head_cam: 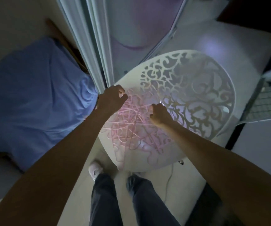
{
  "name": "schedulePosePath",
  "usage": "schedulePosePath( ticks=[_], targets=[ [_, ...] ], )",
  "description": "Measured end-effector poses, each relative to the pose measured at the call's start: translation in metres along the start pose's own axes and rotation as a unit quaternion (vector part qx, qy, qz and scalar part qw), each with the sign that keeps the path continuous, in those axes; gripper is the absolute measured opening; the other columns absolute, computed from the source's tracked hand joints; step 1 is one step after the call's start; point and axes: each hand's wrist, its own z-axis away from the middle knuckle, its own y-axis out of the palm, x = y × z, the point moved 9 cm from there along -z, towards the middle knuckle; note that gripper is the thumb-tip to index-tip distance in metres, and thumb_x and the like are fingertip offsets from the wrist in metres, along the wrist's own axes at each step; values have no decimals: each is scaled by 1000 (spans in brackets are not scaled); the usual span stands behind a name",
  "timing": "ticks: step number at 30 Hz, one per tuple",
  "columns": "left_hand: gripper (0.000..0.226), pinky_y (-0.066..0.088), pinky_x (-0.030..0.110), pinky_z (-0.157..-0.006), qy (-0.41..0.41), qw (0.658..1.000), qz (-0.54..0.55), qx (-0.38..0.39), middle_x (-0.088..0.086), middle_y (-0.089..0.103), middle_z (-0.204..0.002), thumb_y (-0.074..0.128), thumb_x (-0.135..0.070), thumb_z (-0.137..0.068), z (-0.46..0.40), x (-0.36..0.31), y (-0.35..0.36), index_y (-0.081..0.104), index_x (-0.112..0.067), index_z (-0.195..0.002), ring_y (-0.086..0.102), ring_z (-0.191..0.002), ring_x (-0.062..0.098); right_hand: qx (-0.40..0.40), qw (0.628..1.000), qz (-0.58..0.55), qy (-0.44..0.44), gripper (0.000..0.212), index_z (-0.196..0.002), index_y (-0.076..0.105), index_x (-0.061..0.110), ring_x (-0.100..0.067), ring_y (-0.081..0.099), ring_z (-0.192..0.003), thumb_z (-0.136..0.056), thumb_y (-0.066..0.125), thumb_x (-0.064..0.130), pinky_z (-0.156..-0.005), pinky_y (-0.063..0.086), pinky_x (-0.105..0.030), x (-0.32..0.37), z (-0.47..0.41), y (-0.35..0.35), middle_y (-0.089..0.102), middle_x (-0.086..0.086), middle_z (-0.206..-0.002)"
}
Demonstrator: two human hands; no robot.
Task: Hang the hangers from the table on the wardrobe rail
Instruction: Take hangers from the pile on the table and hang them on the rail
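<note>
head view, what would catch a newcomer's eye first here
The tangled heap of pink hangers on the near side of the round white table stands out first, lit from above. Both hands reach into it, the left hand at the heap's far-left edge and the right hand at its right edge. A blue bed fills the left.

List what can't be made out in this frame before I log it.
- Head view: the pink hangers form a dim, tangled pile, so their number cannot be counted.
- Whether the left hand or right hand actually holds a hanger: the curled fingers face away and the light is poor.
- The wardrobe rail: not in view, cut off beyond the top edge.
- The round table: its legs are hidden under its own top.
</note>
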Motion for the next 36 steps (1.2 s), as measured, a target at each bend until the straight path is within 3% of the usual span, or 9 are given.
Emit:
schedulePosePath(
  ticks=[3,8,10,13,17,22,30,33,36],
  targets=[
    [37,40,40,-101,11,998,-68,12,8,56,-129,54,-35,-90,-27,8,43,56,-17,-122,49,-123,27,-10,999,-31,21,52,-141,31,10,-33,29,-135,-92,47,14,-105,33,-39,-34,-30,22,30,-17,-144],
    [55,34,42,-106,10,980,-176,97,11,36,-148,53,-31,-91,-51,41,125,36,-18,-142,36,-134,31,48,997,-55,34,79,-151,9,26,-39,-3,-145,-90,58,36,-116,17,-45,-63,-72,77,-6,-22,-156],
    [62,24,47,-113,-27,974,-199,108,15,22,-153,55,-27,-90,-54,64,146,28,-19,-146,24,-141,32,59,995,-46,58,86,-151,1,28,-44,-2,-144,-88,58,43,-116,14,-48,-72,-83,98,-10,-28,-154],
    [64,16,54,-113,-101,967,-214,94,21,28,-147,54,-22,-90,-59,96,158,23,-18,-146,25,-138,37,37,993,-68,94,90,-151,-2,26,-45,20,-139,-88,58,47,-112,26,-52,-84,-99,117,10,-31,-151],
    [56,27,52,-108,-60,950,-300,68,20,45,-130,56,-30,-91,-68,107,165,31,-11,-138,43,-124,36,-24,995,-63,76,77,-151,-1,21,-35,44,-124,-96,52,21,-97,42,-44,-87,-109,119,34,-24,-140],
    [51,39,46,-94,-22,968,-241,66,17,47,-125,57,-35,-91,-72,108,168,39,-13,-132,46,-119,34,-38,996,-82,-5,51,-150,10,8,-28,40,-129,-101,23,5,-102,34,-31,-71,-107,106,37,-18,-141],
    [44,44,40,-90,2,988,-132,78,22,50,-119,59,-18,-90,-68,101,174,45,-9,-130,51,-113,37,-144,985,-94,-17,64,-151,12,10,-27,53,-118,-93,34,-7,-94,43,-33,-69,-92,79,49,-16,-133],
    [41,42,37,-91,18,993,-99,64,23,49,-120,60,-14,-89,-70,91,170,49,-9,-128,50,-114,36,-222,971,-86,-18,60,-150,18,10,-26,60,-109,-94,37,-4,-86,50,-35,-75,-82,64,57,-13,-125],
    [39,41,35,-92,25,991,-100,86,23,52,-123,60,-11,-87,-71,85,169,51,-8,-125,52,-114,35,-236,969,-65,-36,53,-147,28,8,-26,61,-111,-96,39,-1,-89,49,-34,-73,-75,55,59,-12,-126]
  ],
)
